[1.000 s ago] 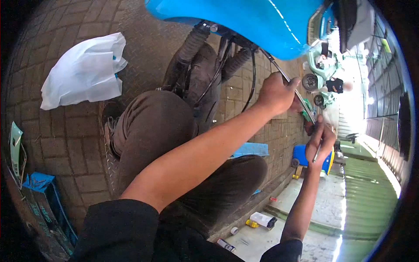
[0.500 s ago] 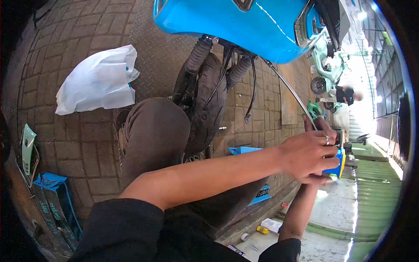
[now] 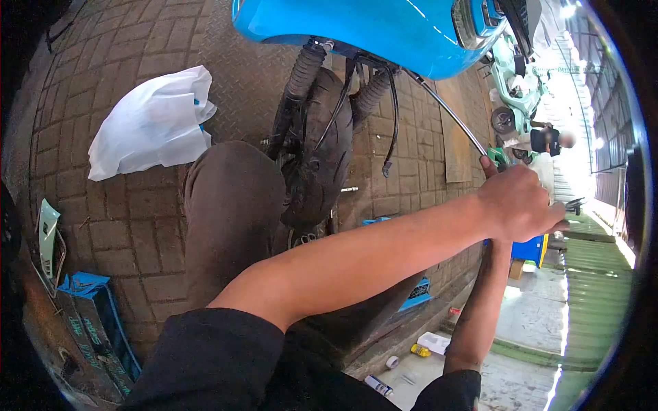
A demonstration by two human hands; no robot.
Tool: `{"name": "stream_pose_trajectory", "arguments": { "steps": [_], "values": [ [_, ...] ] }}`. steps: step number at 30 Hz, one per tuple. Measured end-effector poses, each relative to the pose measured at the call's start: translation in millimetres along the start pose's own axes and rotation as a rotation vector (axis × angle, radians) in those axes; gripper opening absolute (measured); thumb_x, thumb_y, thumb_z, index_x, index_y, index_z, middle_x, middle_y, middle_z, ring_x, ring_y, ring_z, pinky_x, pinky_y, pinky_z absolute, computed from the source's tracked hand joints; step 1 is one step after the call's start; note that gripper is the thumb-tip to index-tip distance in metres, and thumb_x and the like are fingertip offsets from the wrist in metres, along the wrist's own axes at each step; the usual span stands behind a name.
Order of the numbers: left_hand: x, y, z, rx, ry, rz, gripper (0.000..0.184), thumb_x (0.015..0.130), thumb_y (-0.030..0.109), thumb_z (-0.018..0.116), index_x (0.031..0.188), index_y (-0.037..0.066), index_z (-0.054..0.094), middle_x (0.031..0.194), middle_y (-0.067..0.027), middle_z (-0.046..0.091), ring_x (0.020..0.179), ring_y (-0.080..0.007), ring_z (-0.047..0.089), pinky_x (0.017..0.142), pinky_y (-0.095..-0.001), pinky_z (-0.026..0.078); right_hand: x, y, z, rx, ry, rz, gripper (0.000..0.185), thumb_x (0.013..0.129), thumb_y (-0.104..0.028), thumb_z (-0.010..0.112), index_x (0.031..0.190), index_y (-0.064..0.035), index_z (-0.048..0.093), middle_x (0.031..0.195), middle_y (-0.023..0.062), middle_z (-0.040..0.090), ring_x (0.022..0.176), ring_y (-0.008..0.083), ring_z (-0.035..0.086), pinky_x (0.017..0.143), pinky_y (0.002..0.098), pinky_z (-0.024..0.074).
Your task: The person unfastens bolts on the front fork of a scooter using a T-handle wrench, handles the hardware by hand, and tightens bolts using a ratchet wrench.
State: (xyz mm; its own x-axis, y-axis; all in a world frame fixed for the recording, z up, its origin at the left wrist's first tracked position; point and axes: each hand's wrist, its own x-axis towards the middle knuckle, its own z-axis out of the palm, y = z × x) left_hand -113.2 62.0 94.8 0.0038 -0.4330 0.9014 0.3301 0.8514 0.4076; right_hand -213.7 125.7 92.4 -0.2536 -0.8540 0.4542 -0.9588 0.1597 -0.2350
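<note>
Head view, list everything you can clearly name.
Glossy body panel: 1, blue, top centre.
Ribbed rubber gaiters: 2, dark, below panel.
Treaded rubber tyre: 1, black, below panel.
Slim metal rod: 1, silver, right of tyre.
Crumpled sheet or bag: 1, white, left.
Scooter: at least 1, mint, upper right.
Another person: 1, dark top, upper right.
Long box: 1, dark and blue, lower left.
Small bottle: 1, yellow, bottom.
Trousered legs: 2, brown, centre.
Left hand: 1, bare, centre right.
Right forearm: 1, bare, lower right.

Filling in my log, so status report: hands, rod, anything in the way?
Left hand covering most of right hand; both grips hidden. Metal rod slants out from under blue panel. Nothing seen blocking rod's visible stretch.
</note>
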Motion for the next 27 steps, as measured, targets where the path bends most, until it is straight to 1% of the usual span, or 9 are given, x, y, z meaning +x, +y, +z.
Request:
{"name": "stream_pose_trajectory", "arguments": {
  "steps": [5,8,10,11,14,15,19,21,27],
  "values": [
    [-10.3,0.1,4.8,0.010,-0.064,-0.063,0.039,0.092,0.045,0.063,0.075,0.010,0.068,0.055,-0.0180,0.062,0.056,-0.0417,0.066,0.057,-0.0600,0.052,-0.4,5.1,4.6,0.063,-0.007,0.041,0.026,0.099,-0.020,0.070,0.117,-0.0024,0.066,0.114,0.0089,0.061,0.109,0.0246,0.060,0.106,0.0425,0.0484],
    [-21.8,6.7,0.2,0.011,0.040,0.065,0.040,0.093,0.046,0.066,0.073,0.011,0.062,0.053,-0.0122,0.060,0.048,-0.0410,0.060,0.059,-0.0593,0.051,-0.5,10.1,5.2,0.092,-0.011,0.067,0.026,0.099,-0.020,0.070,0.118,-0.0023,0.067,0.115,0.0088,0.061,0.110,0.0244,0.060,0.106,0.0423,0.0483],
    [-25.1,12.0,-1.5,0.138,0.081,0.080,0.041,0.094,0.047,0.064,0.073,0.012,0.061,0.056,-0.0127,0.063,0.050,-0.0433,0.059,0.066,-0.0682,0.048,-0.5,12.6,6.3,0.110,-0.011,0.083,0.027,0.099,-0.020,0.070,0.119,-0.0023,0.067,0.115,0.0088,0.062,0.110,0.0243,0.060,0.106,0.0421,0.0483],
    [-23.4,6.0,11.3,0.005,-0.075,0.021,0.040,0.094,0.048,0.064,0.074,0.014,0.060,0.057,-0.0103,0.063,0.051,-0.0399,0.061,0.063,-0.0740,0.044,0.2,14.1,7.3,0.119,-0.012,0.093,0.027,0.099,-0.020,0.070,0.119,-0.0022,0.067,0.116,0.0087,0.062,0.110,0.0242,0.060,0.106,0.0420,0.0482],
    [-13.8,5.5,17.2,-0.102,0.025,-0.043,0.039,0.093,0.049,0.064,0.074,0.015,0.060,0.059,-0.0083,0.063,0.051,-0.0364,0.063,0.060,-0.0741,0.043,0.9,18.4,8.0,0.143,-0.019,0.120,0.027,0.099,-0.020,0.070,0.120,-0.0022,0.067,0.117,0.0086,0.062,0.111,0.0241,0.060,0.106,0.0417,0.0481],
    [-15.3,8.2,13.8,0.033,0.083,-0.043,0.037,0.093,0.047,0.065,0.076,0.014,0.060,0.060,-0.0065,0.063,0.053,-0.0324,0.066,0.056,-0.0700,0.045,1.4,20.4,7.2,0.145,-0.020,0.130,0.027,0.099,-0.020,0.070,0.120,-0.0021,0.068,0.117,0.0086,0.062,0.111,0.0240,0.060,0.106,0.0416,0.0481],
    [-9.1,5.5,21.1,0.003,0.105,-0.035,0.034,0.094,0.042,0.066,0.076,0.013,0.060,0.061,-0.0061,0.064,0.053,-0.0315,0.067,0.053,-0.0605,0.049,3.0,27.2,9.1,0.181,-0.041,0.167,0.028,0.099,-0.020,0.070,0.121,-0.0020,0.068,0.118,0.0085,0.062,0.112,0.0238,0.060,0.105,0.0413,0.0480],
    [-1.4,4.1,28.2,0.008,0.205,-0.033,0.041,0.096,0.042,0.064,0.071,0.010,0.059,0.060,-0.0107,0.066,0.053,-0.0337,0.068,0.051,-0.0522,0.053,3.2,32.4,9.3,0.196,-0.052,0.188,0.028,0.100,-0.020,0.070,0.121,-0.0020,0.068,0.119,0.0084,0.062,0.112,0.0237,0.060,0.105,0.0411,0.0479],
    [27.4,-5.7,35.8,0.040,0.234,-0.034,0.035,0.096,0.034,0.063,0.073,0.008,0.064,0.062,-0.0127,0.068,0.052,-0.0333,0.068,0.049,-0.0488,0.052,5.9,44.1,7.7,0.223,-0.088,0.240,0.029,0.100,-0.019,0.070,0.123,-0.0018,0.069,0.121,0.0082,0.063,0.113,0.0234,0.059,0.105,0.0406,0.0477]
  ]
}}
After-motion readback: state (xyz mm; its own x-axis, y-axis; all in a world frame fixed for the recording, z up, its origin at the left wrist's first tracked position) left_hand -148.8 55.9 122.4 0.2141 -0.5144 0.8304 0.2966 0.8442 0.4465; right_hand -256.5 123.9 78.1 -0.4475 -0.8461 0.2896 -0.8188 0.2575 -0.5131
